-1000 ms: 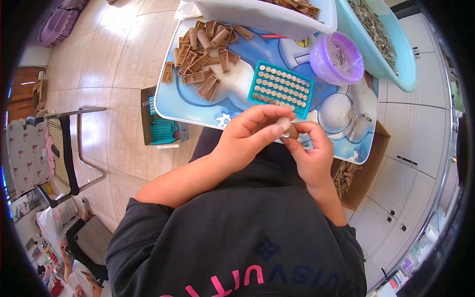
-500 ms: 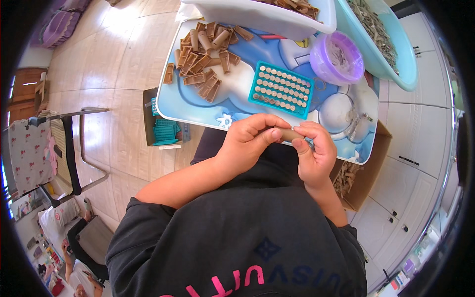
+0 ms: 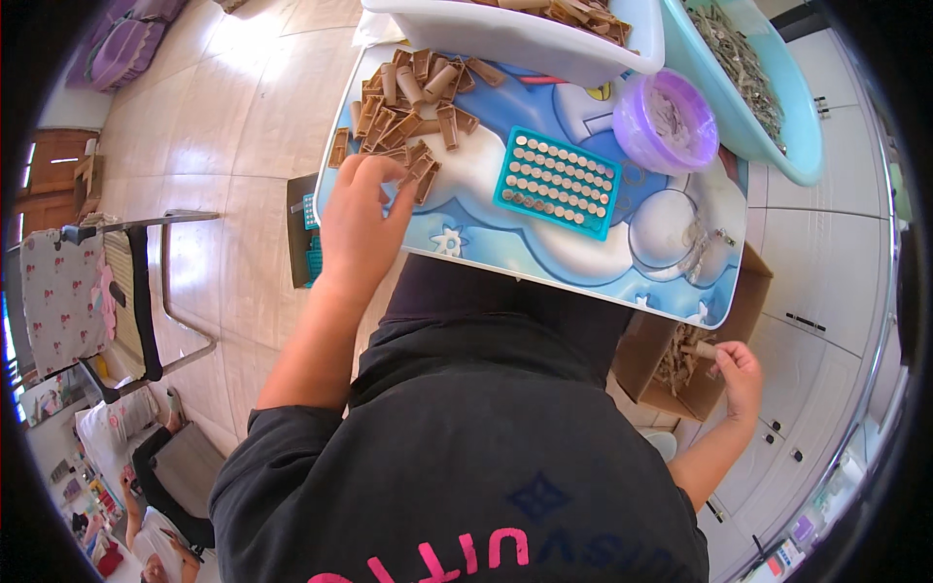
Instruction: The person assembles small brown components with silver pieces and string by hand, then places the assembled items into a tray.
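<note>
My left hand (image 3: 364, 219) reaches to the near edge of a heap of brown half-round plastic pieces (image 3: 428, 87) at the table's left. Its thumb and forefinger are apart beside the nearest pieces. Low at the right, my right hand (image 3: 741, 377) pinches a tan, tube-like plastic piece (image 3: 707, 350) over a cardboard box (image 3: 637, 352). Inside that box lie many similar tan pieces. Between the hands, a teal tray (image 3: 588, 231) filled with rows of small silver discs sits on the blue patterned table (image 3: 466, 238).
A white tub (image 3: 544, 44) of brown pieces and a light-blue basin (image 3: 802, 146) of thin metallic-looking pieces stand at the back. A purple bowl (image 3: 707, 146) holds pale bits. Teal trays lie in a box (image 3: 298, 262) on the left. Another person (image 3: 155, 534) sits at the lower left.
My hands were together in front of the table, both on a tan piece. Now they are apart: the left moved to the brown heap, the right carried a tan piece over the cardboard box.
</note>
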`<state>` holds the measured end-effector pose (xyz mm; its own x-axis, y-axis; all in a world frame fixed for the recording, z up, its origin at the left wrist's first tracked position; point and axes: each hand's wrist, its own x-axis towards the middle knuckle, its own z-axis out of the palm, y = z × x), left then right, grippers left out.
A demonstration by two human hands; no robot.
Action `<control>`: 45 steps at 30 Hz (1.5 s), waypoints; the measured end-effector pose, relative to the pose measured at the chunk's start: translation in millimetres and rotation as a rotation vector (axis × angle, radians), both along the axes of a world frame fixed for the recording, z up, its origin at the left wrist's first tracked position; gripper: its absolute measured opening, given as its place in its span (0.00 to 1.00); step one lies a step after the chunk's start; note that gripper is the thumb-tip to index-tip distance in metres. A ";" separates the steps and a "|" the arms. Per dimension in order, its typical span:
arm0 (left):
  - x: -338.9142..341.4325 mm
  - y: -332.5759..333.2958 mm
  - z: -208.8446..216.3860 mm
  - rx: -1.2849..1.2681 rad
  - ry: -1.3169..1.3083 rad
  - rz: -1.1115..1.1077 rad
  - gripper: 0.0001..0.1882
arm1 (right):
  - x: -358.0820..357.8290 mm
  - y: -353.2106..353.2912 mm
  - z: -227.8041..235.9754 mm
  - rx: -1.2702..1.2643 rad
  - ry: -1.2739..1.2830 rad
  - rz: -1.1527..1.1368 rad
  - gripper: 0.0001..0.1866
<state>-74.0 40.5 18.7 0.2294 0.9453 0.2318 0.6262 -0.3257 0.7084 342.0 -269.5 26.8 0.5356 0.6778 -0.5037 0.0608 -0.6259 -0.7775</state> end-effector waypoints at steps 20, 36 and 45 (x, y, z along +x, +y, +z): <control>17.0 -12.9 60.0 -0.346 0.133 -1.018 0.05 | -60.6 108.7 -7.0 0.125 -0.904 -0.016 0.09; 71.9 -54.1 -6.6 -1.334 -0.544 -0.839 0.09 | -72.6 139.7 14.0 0.709 -0.195 -0.202 0.07; 95.5 -47.7 -4.1 -1.673 -0.925 -0.579 0.19 | -152.8 138.3 -6.8 0.733 -0.096 0.126 0.07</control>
